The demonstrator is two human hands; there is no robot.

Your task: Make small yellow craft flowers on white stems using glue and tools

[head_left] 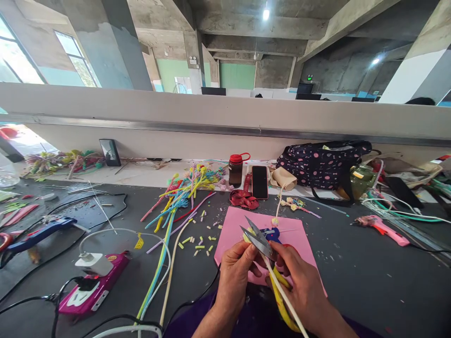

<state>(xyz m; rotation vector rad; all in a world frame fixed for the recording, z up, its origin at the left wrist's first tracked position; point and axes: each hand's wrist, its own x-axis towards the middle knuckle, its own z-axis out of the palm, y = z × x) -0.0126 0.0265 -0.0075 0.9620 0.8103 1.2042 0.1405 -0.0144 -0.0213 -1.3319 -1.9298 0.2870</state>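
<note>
My right hand (301, 281) is wrapped round a pair of scissors (260, 240); their yellow handles run down beneath the palm. The blades stand slightly apart and point up and to the left. A long cream-coloured stem (287, 305) slants up from the lower right and passes behind the blades. My left hand (233, 270) is closed in a pinch at the upper end of this stem, where a small pale yellow piece (248, 236) shows by the blades. Under both hands lies a pink sheet (230, 227), with a small blue object (271, 234) on it.
Cut bits (200, 247) and coloured fuzzy stems (183, 192) lie left. Behind stand a bottle (236, 170), phone (260, 182) and patterned bag (313, 166). A pink glue gun (385, 227) lies right, a power strip (102, 281) with cables left.
</note>
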